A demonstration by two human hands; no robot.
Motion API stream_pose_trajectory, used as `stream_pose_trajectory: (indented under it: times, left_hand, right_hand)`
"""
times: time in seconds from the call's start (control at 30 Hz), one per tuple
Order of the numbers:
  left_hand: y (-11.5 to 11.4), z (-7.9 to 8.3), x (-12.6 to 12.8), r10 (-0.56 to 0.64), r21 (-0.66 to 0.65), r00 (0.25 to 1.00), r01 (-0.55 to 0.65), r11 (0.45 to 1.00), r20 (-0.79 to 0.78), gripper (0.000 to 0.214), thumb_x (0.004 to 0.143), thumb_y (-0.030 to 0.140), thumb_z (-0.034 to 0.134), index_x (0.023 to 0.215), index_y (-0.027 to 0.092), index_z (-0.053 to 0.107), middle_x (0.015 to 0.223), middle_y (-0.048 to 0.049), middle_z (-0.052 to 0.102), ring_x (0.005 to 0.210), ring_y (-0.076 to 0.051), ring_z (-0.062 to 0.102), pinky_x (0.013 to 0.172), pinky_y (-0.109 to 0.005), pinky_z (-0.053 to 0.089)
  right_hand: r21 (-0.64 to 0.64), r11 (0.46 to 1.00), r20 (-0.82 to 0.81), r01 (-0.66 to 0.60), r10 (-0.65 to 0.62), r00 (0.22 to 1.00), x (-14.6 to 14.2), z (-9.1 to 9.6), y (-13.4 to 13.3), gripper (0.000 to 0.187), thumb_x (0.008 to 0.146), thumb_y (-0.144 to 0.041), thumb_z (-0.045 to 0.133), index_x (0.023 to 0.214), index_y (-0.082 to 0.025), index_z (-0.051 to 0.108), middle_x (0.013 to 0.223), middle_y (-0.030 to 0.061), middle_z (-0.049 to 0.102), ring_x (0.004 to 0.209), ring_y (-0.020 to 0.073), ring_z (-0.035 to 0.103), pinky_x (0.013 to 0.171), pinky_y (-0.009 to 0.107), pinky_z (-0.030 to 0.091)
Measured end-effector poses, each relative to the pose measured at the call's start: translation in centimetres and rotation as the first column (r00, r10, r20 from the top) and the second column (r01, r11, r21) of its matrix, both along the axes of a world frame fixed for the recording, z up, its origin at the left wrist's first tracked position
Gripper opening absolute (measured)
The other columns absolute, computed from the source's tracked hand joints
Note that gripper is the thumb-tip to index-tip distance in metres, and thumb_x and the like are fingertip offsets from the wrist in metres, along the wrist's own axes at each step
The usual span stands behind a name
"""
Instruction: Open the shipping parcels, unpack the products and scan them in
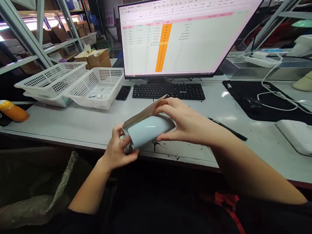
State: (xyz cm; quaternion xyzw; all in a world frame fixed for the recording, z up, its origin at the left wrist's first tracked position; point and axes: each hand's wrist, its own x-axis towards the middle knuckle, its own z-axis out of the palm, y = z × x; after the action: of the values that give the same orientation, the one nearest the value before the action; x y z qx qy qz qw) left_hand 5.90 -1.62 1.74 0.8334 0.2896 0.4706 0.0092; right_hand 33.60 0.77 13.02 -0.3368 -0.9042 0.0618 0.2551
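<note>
We grip a curled white sheet [148,129] in our left hand [118,149] and right hand [188,123]; packets lie in the nearer white basket [108,99] on the bench [71,124].

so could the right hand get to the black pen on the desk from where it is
Probably yes. The pen lies bare on the desk just beside the right hand, nothing between them. But that hand and the left hand both grip the curled sheet, so it would have to let go first.

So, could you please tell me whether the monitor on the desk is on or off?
On: the monitor is lit and shows a spreadsheet with an orange column.
</note>
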Motion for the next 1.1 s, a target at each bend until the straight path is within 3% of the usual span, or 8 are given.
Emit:
stream_pose_trajectory:
  times: [0.13, 0.23, 0.37, 0.53, 0.67, 0.8, 0.93, 1.1]
  left_hand:
    - [-1.2, 0.6, -0.4, 0.062, -0.068, 0.995, -0.067, 0.995, -0.075, 0.111, 0.077, 0.027, 0.074, 0.166, 0.035, 0.008, 0.134, -0.0129, 0.042, 0.119, -0.030, 0.055, 0.092, -0.047, 0.060]
    - [-1.6, 0.8, -0.7, 0.087, -0.140, 0.986, -0.107, 0.984, -0.143, 0.120, 0.074, 0.029, 0.077, 0.167, 0.034, 0.000, 0.131, -0.0128, 0.044, 0.119, -0.032, 0.054, 0.093, -0.050, 0.059]
    - [-1.7, 0.7, -0.6, 0.027, -0.102, 0.993, -0.039, 0.994, -0.118, 0.121, 0.072, 0.026, 0.076, 0.167, 0.035, 0.000, 0.133, -0.0125, 0.043, 0.116, -0.030, 0.055, 0.089, -0.047, 0.059]
    - [-2.4, 0.9, -1.1, -0.074, -0.052, 0.992, 0.069, 0.996, -0.101, 0.106, 0.075, 0.025, 0.078, 0.163, 0.029, 0.020, 0.129, -0.0132, 0.045, 0.119, -0.030, 0.055, 0.089, -0.045, 0.060]
    - [-4.6, 3.7, -2.3, -0.022, -0.134, 0.961, -0.015, 0.991, -0.276, 0.068, 0.079, 0.017, 0.072, 0.141, 0.025, 0.044, 0.130, -0.0122, 0.049, 0.112, -0.027, 0.063, 0.085, -0.041, 0.062]
    - [-6.8, 8.0, -2.3, 0.026, -0.255, 0.844, -0.191, 0.948, -0.536, 0.050, 0.084, 0.016, 0.070, 0.127, 0.022, 0.047, 0.129, -0.0101, 0.057, 0.094, -0.023, 0.069, 0.075, -0.037, 0.063]
    - [-7.1, 9.4, -1.8, -0.002, -0.216, 0.800, -0.160, 0.963, -0.600, 0.055, 0.084, 0.014, 0.070, 0.132, 0.021, 0.044, 0.139, -0.0135, 0.054, 0.103, -0.026, 0.071, 0.079, -0.040, 0.065]
    - [-6.1, 7.3, -3.2, -0.020, -0.069, 0.912, -0.009, 0.998, -0.409, 0.060, 0.085, 0.006, 0.067, 0.134, 0.025, 0.039, 0.144, -0.0161, 0.046, 0.127, -0.029, 0.062, 0.088, -0.044, 0.065]
  right_hand:
    - [0.109, 0.991, -0.181, -0.072, 0.091, 0.979, 0.8, -1.6, -1.6, 0.038, 0.085, -0.042, 0.083, 0.104, -0.026, 0.054, 0.121, 0.0107, 0.068, 0.119, 0.0319, 0.066, 0.093, 0.048, 0.060]
    - [0.233, 0.966, -0.266, -0.114, 0.176, 0.948, 1.3, -3.2, -2.4, 0.038, 0.085, -0.030, 0.084, 0.096, -0.027, 0.048, 0.118, 0.0084, 0.072, 0.127, 0.0322, 0.066, 0.091, 0.045, 0.063]
    - [0.295, 0.947, -0.288, -0.125, 0.213, 0.934, 1.5, -4.0, -3.2, 0.038, 0.083, -0.026, 0.086, 0.093, -0.026, 0.049, 0.125, 0.0090, 0.072, 0.131, 0.0327, 0.065, 0.097, 0.049, 0.064]
    - [0.437, 0.887, -0.225, -0.150, 0.269, 0.937, 1.5, -3.7, -4.3, 0.031, 0.086, -0.031, 0.084, 0.094, -0.026, 0.054, 0.122, 0.0081, 0.075, 0.129, 0.0305, 0.066, 0.097, 0.050, 0.065]
    - [0.524, 0.831, -0.143, -0.187, 0.302, 0.943, 1.3, -4.2, -5.1, 0.018, 0.094, -0.031, 0.074, 0.092, -0.026, 0.057, 0.112, 0.0050, 0.077, 0.131, 0.0281, 0.065, 0.094, 0.046, 0.068]
    - [0.540, 0.815, -0.104, -0.212, 0.314, 0.944, 0.7, -4.3, -5.8, 0.013, 0.093, -0.025, 0.074, 0.094, -0.024, 0.061, 0.096, 0.0045, 0.077, 0.131, 0.0280, 0.064, 0.096, 0.044, 0.067]
    - [0.427, 0.884, -0.053, -0.193, 0.237, 0.970, 0.5, -3.3, -6.7, 0.009, 0.095, -0.026, 0.072, 0.091, -0.026, 0.064, 0.089, 0.0011, 0.075, 0.141, 0.0286, 0.056, 0.117, 0.058, 0.051]
    - [0.206, 0.942, 0.134, -0.263, 0.239, 0.962, 0.8, -1.8, -8.7, 0.008, 0.094, -0.034, 0.073, 0.094, -0.027, 0.069, 0.113, 0.0012, 0.078, 0.154, 0.0331, 0.037, 0.129, 0.070, 0.018]
